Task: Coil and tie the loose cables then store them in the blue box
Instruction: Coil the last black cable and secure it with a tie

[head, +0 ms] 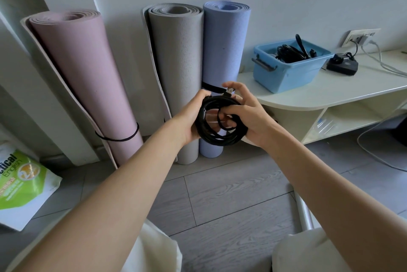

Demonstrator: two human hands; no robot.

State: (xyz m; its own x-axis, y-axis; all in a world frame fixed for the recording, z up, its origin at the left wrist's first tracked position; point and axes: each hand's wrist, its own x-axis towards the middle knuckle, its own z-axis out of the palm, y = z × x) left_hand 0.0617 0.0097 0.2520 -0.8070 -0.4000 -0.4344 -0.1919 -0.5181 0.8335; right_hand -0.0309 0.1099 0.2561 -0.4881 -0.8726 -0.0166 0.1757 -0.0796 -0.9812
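Note:
A black cable [217, 138] is wound into a round coil in front of me at mid-frame. My left hand [191, 115] grips the coil's left side from behind. My right hand [246, 115] holds its right side, fingers curled through the loops, and the USB plug end [229, 91] sticks up near my fingertips. The blue box [286, 73] stands on a low white shelf unit to the right, apart from my hands, with several black cables [288, 52] lying inside it.
Three rolled mats, pink [88, 82], grey [178, 69] and blue [224, 47], lean on the wall behind my hands. A black adapter [342, 65] and white cords lie on the white shelf top [330, 89]. A green-and-white book [24, 185] lies on the floor at left.

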